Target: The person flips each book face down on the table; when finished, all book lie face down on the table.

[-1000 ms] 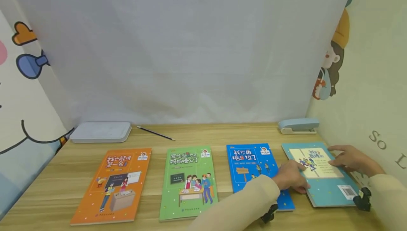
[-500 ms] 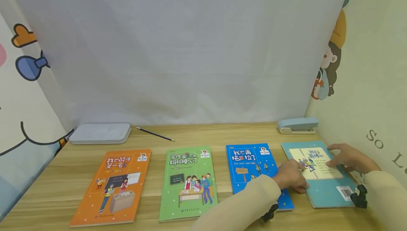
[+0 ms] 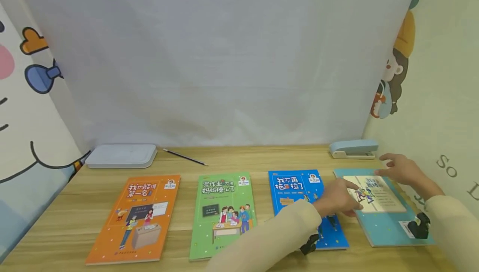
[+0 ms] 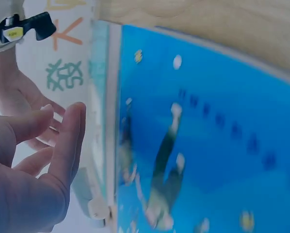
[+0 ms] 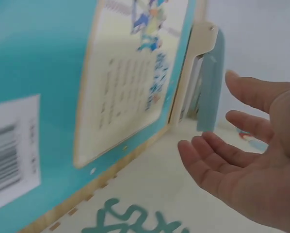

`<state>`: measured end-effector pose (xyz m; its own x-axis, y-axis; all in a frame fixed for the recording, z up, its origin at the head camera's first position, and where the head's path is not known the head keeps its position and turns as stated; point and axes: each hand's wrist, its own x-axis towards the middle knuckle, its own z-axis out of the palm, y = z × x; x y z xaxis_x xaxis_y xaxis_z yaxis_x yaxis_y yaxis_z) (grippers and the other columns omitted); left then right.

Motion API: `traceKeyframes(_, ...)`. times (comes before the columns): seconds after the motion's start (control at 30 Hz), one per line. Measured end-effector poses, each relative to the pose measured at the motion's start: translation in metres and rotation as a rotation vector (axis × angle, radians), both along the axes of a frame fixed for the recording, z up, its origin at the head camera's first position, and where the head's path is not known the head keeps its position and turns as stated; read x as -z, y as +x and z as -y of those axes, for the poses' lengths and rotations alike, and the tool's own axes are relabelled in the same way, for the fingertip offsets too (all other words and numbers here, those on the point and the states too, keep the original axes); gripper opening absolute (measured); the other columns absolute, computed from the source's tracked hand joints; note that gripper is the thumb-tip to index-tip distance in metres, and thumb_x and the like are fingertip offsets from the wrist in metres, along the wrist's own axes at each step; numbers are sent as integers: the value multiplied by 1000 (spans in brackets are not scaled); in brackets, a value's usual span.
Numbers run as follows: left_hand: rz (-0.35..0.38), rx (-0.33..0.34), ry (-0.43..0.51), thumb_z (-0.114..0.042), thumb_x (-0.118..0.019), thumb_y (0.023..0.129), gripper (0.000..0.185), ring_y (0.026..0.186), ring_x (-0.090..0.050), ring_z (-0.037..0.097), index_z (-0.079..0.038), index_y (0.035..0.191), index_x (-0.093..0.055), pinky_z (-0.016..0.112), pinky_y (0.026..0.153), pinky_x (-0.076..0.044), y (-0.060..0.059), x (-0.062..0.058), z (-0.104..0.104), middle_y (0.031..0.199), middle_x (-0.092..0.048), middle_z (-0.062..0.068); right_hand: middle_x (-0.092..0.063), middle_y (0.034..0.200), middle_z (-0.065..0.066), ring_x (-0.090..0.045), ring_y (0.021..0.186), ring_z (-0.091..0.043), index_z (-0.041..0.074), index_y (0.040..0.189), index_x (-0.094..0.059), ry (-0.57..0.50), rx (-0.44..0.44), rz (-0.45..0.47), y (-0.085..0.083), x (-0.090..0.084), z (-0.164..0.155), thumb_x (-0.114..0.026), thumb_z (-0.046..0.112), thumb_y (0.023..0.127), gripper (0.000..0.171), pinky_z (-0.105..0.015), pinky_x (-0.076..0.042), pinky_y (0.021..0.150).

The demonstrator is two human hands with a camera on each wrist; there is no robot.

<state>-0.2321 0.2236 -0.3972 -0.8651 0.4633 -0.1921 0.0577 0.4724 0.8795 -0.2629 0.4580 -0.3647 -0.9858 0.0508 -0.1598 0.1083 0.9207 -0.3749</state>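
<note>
Teal book [image 3: 389, 222] lies flat on the wooden desk [image 3: 75, 205], back cover up, barcode toward the near edge. It serves as the landmark here.

Left hand [image 3: 334, 201]: fingers straight and relaxed, fingertips resting on the left margin of the teal book, over the cream panel's near-left corner. Gripping nothing. The forearm crosses the blue book [image 3: 299, 197], which lies just left of the teal book, their edges nearly meeting.

Right hand [image 3: 398, 170]: spread and loose, over the far right corner of the teal book. From the wrist view the fingers [image 5: 217, 160] are extended with palm exposed, clear of the cover; no grasp on anything. Whether any fingertip touches the book cannot be told from the head view.

Stapler [image 3: 353, 149], pale blue, sits just beyond the teal book's far edge, near the right hand.

Further left of the teal book, past the blue one: green book [image 3: 224, 213], then orange book [image 3: 138, 218], all face up in one row. Beyond them, toward the curtain, a pencil [image 3: 184, 157] and a flat grey box [image 3: 121, 155].
</note>
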Motion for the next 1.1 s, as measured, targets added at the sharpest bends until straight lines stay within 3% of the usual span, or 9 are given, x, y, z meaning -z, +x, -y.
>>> traceKeyframes(0.17, -56, 116, 53, -9, -79, 85, 48, 62, -73, 17, -19, 131, -67, 24, 58, -58, -7, -14, 33, 77, -74, 6, -40, 132, -51, -47, 115, -66, -17, 139, -36, -49, -22, -69, -2, -6, 19, -63, 31, 97, 68, -67, -51, 84)
traceKeyframes(0.43, -251, 273, -55, -18, -77, 88, 44, 101, -69, 10, -22, 131, -68, 19, 73, -54, -19, -28, 93, 118, -73, 3, -53, 128, -43, -58, 112, -56, -17, 140, -40, -151, -79, -180, -2, 1, 56, -59, 27, 101, 62, -57, -56, 85)
traceKeyframes(0.63, -374, 376, -156, -17, -75, 90, 44, 103, -72, 11, -17, 133, -66, 16, 76, -55, -20, -23, 126, 128, -70, 5, -58, 125, -39, -63, 109, -49, -14, 139, -44, -219, -136, -198, -6, 7, 81, -60, 25, 101, 57, -51, -59, 83)
traceKeyframes(0.83, -530, 498, -314, -24, -72, 93, 40, 120, -62, 9, -21, 132, -67, 19, 95, -50, -10, -13, 147, 133, -67, -6, -54, 130, -41, -58, 117, -53, -13, 142, -40, -285, -190, -154, -11, 12, 106, -62, 24, 100, 60, -52, -58, 88)
traceKeyframes(0.97, -625, 608, -351, -28, -68, 96, 37, 129, -58, 9, -19, 132, -67, 33, 115, -40, -4, -7, 157, 138, -64, -3, -54, 131, -40, -57, 119, -54, -13, 142, -40, -299, -242, -136, -17, 18, 121, -64, 22, 98, 61, -53, -57, 89)
traceKeyframes(1.1, -654, 684, -405, -34, -64, 98, 41, 143, -45, 14, -22, 137, -63, 40, 122, -30, 0, -1, 166, 150, -53, 0, -56, 130, -39, -57, 119, -54, -12, 140, -43, -284, -275, -138, -21, 26, 132, -68, 21, 96, 61, -56, -56, 90)
